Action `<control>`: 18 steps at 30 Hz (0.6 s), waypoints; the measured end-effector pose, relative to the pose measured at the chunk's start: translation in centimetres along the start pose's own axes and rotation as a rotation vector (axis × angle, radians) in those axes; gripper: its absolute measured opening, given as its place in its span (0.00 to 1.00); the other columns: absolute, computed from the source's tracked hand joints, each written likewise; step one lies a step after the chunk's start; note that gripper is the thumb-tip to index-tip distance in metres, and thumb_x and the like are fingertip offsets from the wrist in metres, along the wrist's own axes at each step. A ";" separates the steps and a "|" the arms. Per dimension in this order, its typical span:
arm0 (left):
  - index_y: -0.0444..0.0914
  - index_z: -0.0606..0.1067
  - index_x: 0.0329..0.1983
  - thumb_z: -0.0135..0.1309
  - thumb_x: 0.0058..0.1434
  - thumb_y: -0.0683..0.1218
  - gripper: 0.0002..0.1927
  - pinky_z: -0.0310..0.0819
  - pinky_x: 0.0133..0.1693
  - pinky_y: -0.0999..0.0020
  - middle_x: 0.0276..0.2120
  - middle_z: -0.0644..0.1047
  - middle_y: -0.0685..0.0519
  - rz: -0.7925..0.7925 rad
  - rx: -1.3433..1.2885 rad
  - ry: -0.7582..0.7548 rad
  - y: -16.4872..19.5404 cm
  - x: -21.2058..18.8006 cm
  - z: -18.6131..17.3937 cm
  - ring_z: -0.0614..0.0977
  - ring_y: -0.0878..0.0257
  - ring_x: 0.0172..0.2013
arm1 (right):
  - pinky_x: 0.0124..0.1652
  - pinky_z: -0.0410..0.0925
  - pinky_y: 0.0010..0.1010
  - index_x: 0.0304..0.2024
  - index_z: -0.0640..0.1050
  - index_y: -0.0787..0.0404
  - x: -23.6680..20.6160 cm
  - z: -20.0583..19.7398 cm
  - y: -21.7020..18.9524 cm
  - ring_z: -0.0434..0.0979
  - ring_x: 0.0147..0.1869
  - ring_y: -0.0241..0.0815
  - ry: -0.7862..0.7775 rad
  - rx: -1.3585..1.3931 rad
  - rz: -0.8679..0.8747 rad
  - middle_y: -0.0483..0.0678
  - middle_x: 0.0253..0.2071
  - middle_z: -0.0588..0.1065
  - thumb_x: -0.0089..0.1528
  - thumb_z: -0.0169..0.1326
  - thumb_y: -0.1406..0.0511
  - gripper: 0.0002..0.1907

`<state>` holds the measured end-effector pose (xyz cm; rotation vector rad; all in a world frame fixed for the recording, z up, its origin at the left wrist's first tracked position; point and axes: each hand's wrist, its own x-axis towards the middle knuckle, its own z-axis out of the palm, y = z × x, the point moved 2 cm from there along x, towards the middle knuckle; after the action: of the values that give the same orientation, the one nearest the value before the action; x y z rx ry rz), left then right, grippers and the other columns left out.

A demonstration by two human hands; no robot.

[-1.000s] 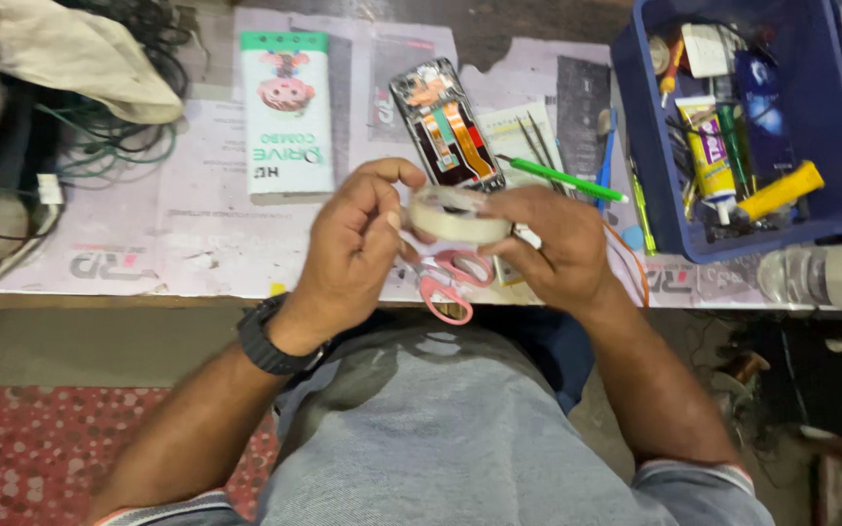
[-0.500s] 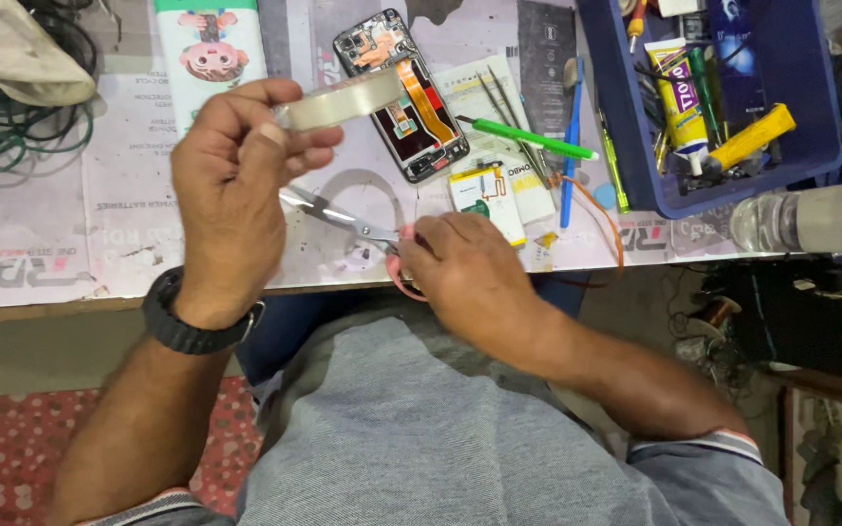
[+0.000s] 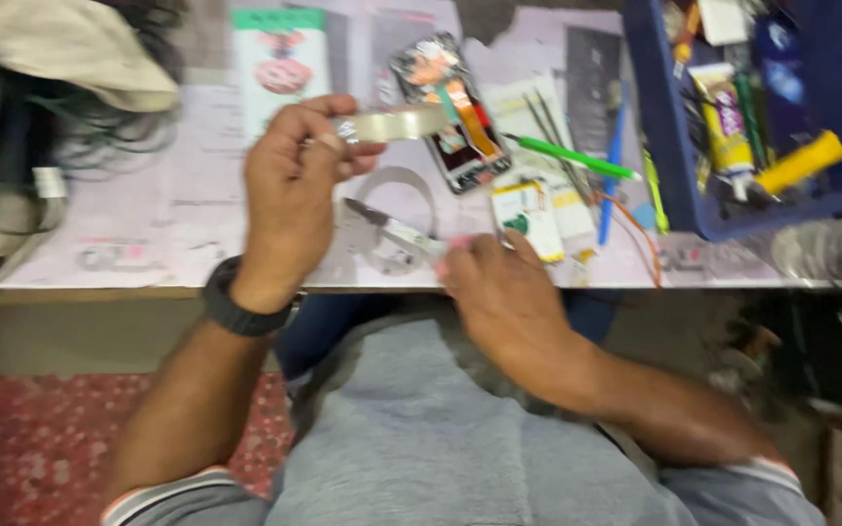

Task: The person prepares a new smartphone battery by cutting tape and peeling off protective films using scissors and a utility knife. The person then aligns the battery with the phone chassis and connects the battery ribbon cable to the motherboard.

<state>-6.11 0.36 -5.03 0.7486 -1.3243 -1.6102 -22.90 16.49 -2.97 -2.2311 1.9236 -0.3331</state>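
A seated person works at a cluttered surface (image 3: 197, 234), seen from above. The left hand (image 3: 289, 195), a dark watch (image 3: 236, 310) on its wrist, is raised left of centre in the frame, its fingers (image 3: 328, 146) pinched shut on a roll of clear tape (image 3: 397, 124) at the roll's left end. The roll's long side runs left to right, reaching toward the opened phone (image 3: 450, 117) lying at upper centre. Below and to the right of the roll, at the near edge of the surface, the right hand (image 3: 499, 292) is closed over the pink handles of a pair of scissors (image 3: 392, 229), whose blades point up and left toward the left hand. So the tape lies up and left of the scissor tips, apart from them, and the left hand alone has it. A loop-shaped outline on the surface between the hands is too faint to identify. Small packets (image 3: 538, 209), a green pen (image 3: 567, 156) and a blue pen (image 3: 614, 170) lie right of the phone; a blue bin (image 3: 674, 185) of tubes and tools fills the upper right, cut off by the frame edge. Cables (image 3: 99, 146) and a cloth (image 3: 70, 58) sit at upper left. The whole frame is motion-blurred, and the right hand's fingertips and the scissor handles are largely hidden.
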 end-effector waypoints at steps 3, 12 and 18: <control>0.34 0.68 0.42 0.40 0.75 0.39 0.06 0.83 0.50 0.65 0.59 0.71 0.44 0.014 0.000 0.017 0.7 0.4 -0.9 0.85 0.58 0.48 | 0.48 0.65 0.44 0.45 0.77 0.63 -0.8 -3.4 1.1 0.79 0.49 0.54 0.034 0.142 0.177 0.57 0.45 0.79 0.55 0.59 0.70 0.15; 0.34 0.68 0.41 0.42 0.73 0.39 0.05 0.82 0.49 0.66 0.58 0.74 0.46 -0.130 -0.092 -0.096 0.9 0.3 1.4 0.83 0.60 0.45 | 0.56 0.71 0.29 0.56 0.66 0.68 1.7 -6.3 3.5 0.75 0.57 0.41 0.628 0.800 0.080 0.52 0.53 0.72 0.54 0.64 0.74 0.30; 0.36 0.70 0.43 0.39 0.71 0.37 0.08 0.81 0.52 0.63 0.53 0.74 0.45 -0.207 -0.178 -0.097 0.4 -0.1 3.3 0.84 0.60 0.47 | 0.43 0.74 0.25 0.53 0.74 0.65 5.7 -3.7 5.2 0.79 0.41 0.36 0.572 0.532 -0.069 0.48 0.49 0.76 0.59 0.72 0.74 0.23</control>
<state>-8.86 1.86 -3.84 0.7249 -1.1811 -1.9232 -28.08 10.10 -0.57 -1.9607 1.6860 -1.4340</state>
